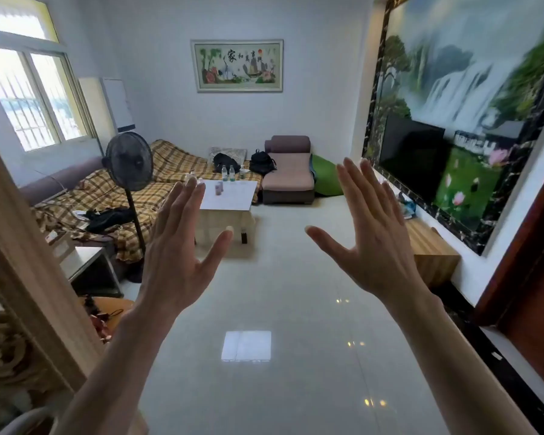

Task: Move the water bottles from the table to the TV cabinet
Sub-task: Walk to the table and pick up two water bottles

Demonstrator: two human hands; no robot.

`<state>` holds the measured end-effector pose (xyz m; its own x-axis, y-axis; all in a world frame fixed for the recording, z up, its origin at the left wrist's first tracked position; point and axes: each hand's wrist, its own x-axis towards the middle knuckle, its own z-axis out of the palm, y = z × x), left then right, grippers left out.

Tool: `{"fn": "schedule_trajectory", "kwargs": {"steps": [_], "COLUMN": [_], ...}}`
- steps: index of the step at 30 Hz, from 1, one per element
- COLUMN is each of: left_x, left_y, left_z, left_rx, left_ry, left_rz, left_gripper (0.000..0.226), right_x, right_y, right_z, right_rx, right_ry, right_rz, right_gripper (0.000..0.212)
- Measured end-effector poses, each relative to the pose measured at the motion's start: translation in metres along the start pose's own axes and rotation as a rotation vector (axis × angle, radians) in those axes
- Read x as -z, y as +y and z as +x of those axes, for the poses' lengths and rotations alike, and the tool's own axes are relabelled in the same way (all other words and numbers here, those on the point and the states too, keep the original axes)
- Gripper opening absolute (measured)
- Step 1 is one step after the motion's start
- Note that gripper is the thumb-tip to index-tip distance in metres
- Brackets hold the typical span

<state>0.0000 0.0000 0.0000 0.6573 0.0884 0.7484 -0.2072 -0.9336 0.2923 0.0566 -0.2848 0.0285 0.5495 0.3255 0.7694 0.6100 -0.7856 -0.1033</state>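
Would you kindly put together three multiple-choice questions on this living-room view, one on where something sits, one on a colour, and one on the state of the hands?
1. Where do the water bottles stand?
A. On the white table's far side
B. On the TV cabinet
C. On the floor

2. What colour is the standing fan?
A. White
B. Black
C. Red

3. How are the two hands?
A. Both gripping bottles
B. One open, one clenched
C. Both open, holding nothing

Answers:
1. A, since the bottles rise from the far edge of the table, well away from the wooden TV cabinet by the right wall.
2. B, because its grille and pole are dark black.
3. C, as the left hand and right hand are raised with fingers spread straight and nothing in them.
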Motion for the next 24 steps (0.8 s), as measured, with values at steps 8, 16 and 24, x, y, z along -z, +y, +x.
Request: {"fn": "schedule_trajectory", "kwargs": {"steps": [8, 16, 24], "left_x": [-0.099, -0.183, -0.288], "left_y": [-0.016, -0.053, -0.135], "left_z": [0.091, 0.165, 0.253], "left_rx": [0.014, 0.001, -0.063], "left_ry": [0.014, 0.016, -0.02], "left_rz": [-0.018, 0.016, 0.072], "left_gripper": [0.081, 0.079, 0.081], "right_x": [-0.077, -0.157, -0.268], "right_y": [0.084, 0.147, 0.195], "right_z": [0.076, 0.136, 0.22], "right_rx": [0.004, 0.008, 0.027], "right_ry": [-0.002, 0.003, -0.051], "right_rz": [0.0, 0.007, -0.002], "right_gripper": [0.095, 0.094, 0.093]}}
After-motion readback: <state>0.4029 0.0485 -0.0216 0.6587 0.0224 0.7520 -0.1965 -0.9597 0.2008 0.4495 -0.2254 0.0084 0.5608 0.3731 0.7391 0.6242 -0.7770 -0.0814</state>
